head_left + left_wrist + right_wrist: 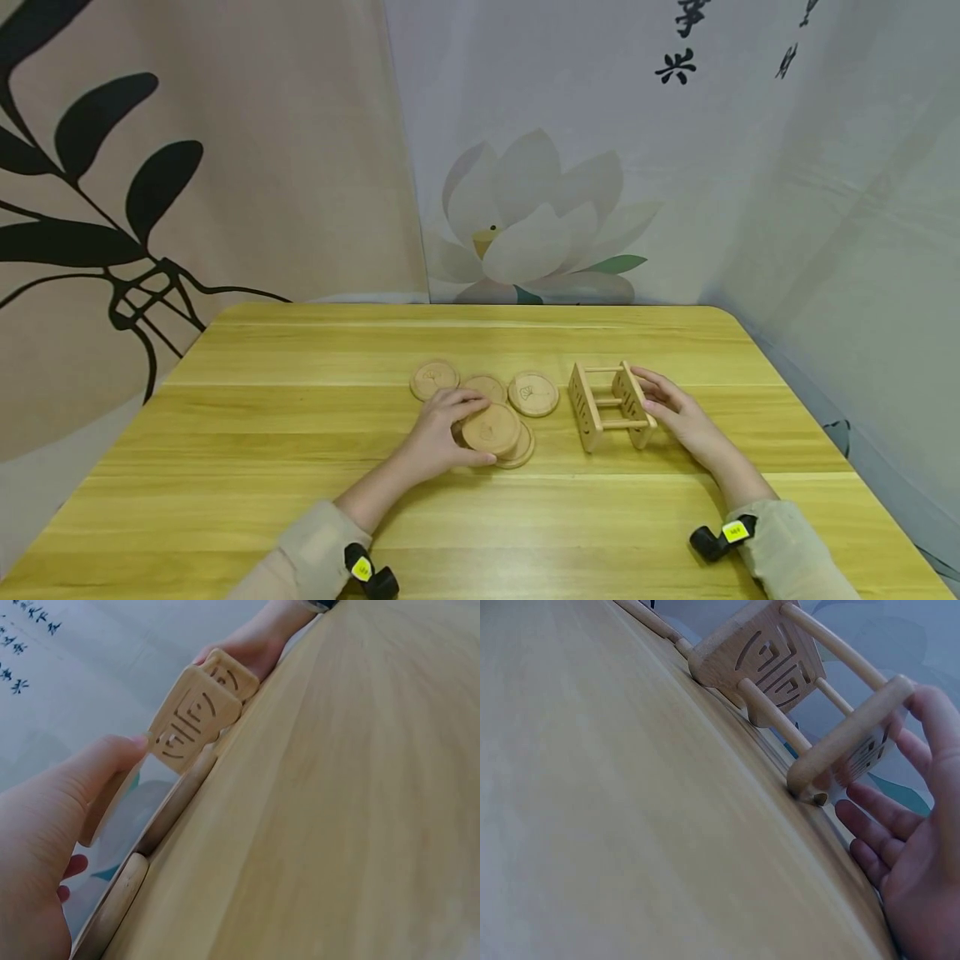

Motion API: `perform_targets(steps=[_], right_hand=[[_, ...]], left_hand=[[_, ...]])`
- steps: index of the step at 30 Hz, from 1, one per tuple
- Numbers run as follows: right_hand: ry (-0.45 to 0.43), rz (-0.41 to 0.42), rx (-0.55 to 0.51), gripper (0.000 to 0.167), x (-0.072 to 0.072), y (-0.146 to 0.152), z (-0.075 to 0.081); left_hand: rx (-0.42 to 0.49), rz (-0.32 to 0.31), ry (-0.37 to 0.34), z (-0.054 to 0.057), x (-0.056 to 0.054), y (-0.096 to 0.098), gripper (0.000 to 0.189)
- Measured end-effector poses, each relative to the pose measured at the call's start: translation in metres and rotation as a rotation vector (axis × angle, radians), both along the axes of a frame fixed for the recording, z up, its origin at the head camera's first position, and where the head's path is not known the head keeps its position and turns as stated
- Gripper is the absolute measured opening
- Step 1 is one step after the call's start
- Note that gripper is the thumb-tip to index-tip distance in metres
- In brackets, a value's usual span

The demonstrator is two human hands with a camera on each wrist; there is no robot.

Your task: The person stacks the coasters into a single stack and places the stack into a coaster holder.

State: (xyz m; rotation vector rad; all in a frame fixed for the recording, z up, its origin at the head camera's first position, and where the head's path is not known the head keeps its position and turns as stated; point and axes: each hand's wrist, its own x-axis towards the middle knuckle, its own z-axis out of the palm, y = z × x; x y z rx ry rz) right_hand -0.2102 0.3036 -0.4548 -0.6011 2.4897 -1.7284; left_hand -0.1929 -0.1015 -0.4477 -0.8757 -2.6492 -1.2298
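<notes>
My left hand (442,433) pinches a round wooden coaster (491,430) between thumb and fingers. In the left wrist view that coaster (109,806) is tilted and raised off the table. Partly beneath it, in the head view, lies another coaster (523,450). To the right stands a wooden coaster rack (587,410) with two cut-out side panels joined by rods; no coaster shows in it. My right hand (686,425) is at the rack's right panel, its fingers loosely extended. The right wrist view has an upper fingertip touching that panel (855,742), the lower fingers (885,810) beside it.
Behind the held coaster, more coasters lie flat: one at the left (434,380), one in the middle (487,387) and one at the right (533,394) with an engraved mark. The wooden table (300,358) ends at a printed fabric backdrop (315,167).
</notes>
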Motion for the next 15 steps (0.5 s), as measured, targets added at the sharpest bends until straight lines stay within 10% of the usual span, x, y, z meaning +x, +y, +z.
perform_targets(steps=[15], right_hand=[[0.002, 0.008, -0.009, 0.05, -0.0002, 0.0002, 0.0002]], left_hand=[[-0.088, -0.008, 0.019, -0.0008, 0.0008, 0.0102, 0.081]])
